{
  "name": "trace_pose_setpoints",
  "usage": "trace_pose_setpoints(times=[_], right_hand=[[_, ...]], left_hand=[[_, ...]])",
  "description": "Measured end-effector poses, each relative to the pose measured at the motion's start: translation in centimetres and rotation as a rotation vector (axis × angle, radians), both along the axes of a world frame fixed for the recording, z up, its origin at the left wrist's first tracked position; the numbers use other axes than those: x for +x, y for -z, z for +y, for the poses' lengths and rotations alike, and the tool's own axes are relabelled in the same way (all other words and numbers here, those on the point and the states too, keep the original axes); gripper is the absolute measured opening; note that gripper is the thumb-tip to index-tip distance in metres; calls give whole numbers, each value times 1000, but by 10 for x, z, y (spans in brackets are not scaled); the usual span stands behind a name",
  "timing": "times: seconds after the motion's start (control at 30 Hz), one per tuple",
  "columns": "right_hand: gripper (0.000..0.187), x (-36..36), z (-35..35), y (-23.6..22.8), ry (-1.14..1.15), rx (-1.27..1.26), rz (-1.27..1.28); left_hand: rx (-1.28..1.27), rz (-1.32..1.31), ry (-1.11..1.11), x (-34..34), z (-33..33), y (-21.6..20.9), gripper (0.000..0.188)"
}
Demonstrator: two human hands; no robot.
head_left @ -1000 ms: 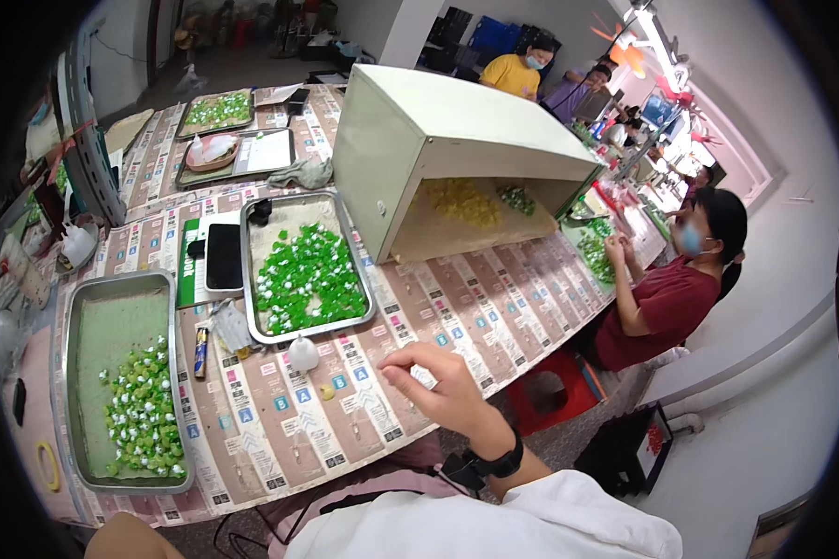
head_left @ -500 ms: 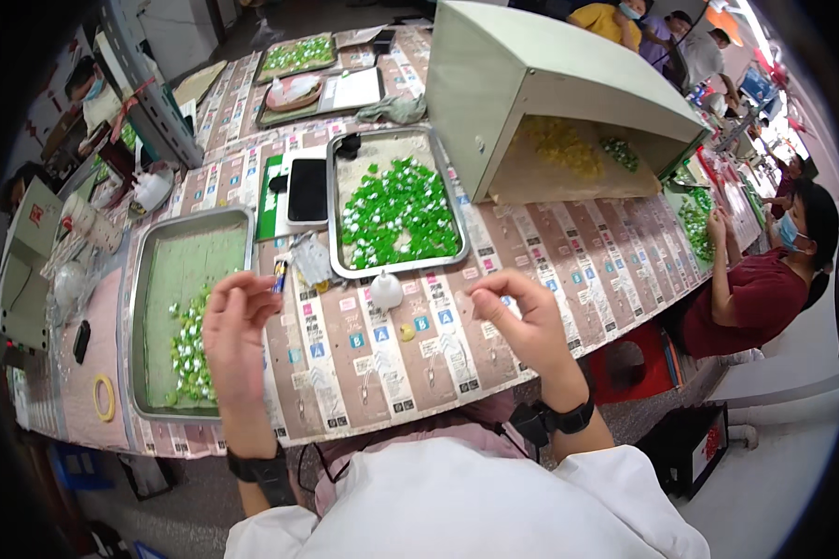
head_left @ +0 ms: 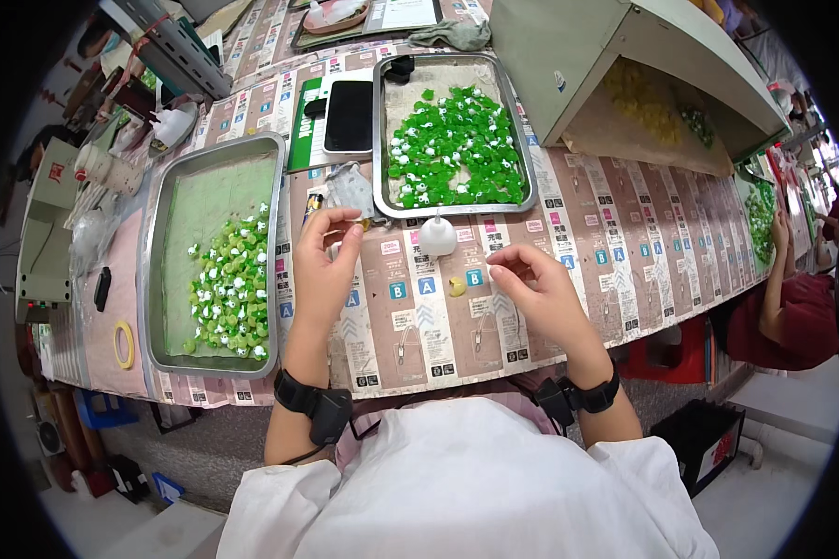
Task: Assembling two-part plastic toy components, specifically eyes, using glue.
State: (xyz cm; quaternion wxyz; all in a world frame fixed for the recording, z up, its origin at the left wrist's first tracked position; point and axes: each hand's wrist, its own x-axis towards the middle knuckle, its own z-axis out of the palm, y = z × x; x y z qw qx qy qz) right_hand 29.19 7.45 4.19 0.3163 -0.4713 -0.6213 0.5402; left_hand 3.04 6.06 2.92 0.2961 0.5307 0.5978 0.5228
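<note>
My left hand (head_left: 324, 265) hovers over the patterned table cover, between the two trays, its thumb and curved fingers apart with nothing visible between them. Close to its fingertips lie a crumpled grey cloth (head_left: 350, 190) and a small dark tube (head_left: 313, 203). Facing it, my right hand (head_left: 543, 293) has loosely bent fingers, thumb and forefinger slightly apart, and seems to hold nothing. Between the hands stand a small white squeeze bottle (head_left: 437, 237) with a thin tip and a little yellow piece (head_left: 457, 286). Beyond, a metal tray (head_left: 378, 140) carries many bright green and white pieces (head_left: 461, 149).
At left, a second metal tray (head_left: 151, 270) holds yellow-green and white pieces (head_left: 233, 293). A black phone (head_left: 349, 116) lies by the far tray. A beige hooded box (head_left: 662, 47) stands at right, near a co-worker's maroon sleeve (head_left: 792, 317). Yellow tape (head_left: 123, 345) lies at far left.
The view has shifted, so the trays and table sit differently in it. My left hand has moved from the left tray's edge toward the white bottle; the right hand sits lower, its fingers still bent.
</note>
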Motion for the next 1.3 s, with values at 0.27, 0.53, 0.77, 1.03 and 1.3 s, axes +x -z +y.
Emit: trace_pose_setpoints(times=[0.27,0.53,0.77,1.03,1.3], right_hand=[[17,-11,12,0,-100,126,-109],[20,-18,19,-5,-91,151,-91],[28,-14,25,6,-127,184,-114],[41,-36,32,2,-142,401,-138],[34,-51,41,8,-208,445,-158]], left_hand=[[103,644,140,20,62,-4,21],[-42,608,153,22,74,-1,18],[67,356,142,44,9,-35,8],[-99,598,402,88,-19,-20,26],[-23,487,407,80,-23,-13,20]])
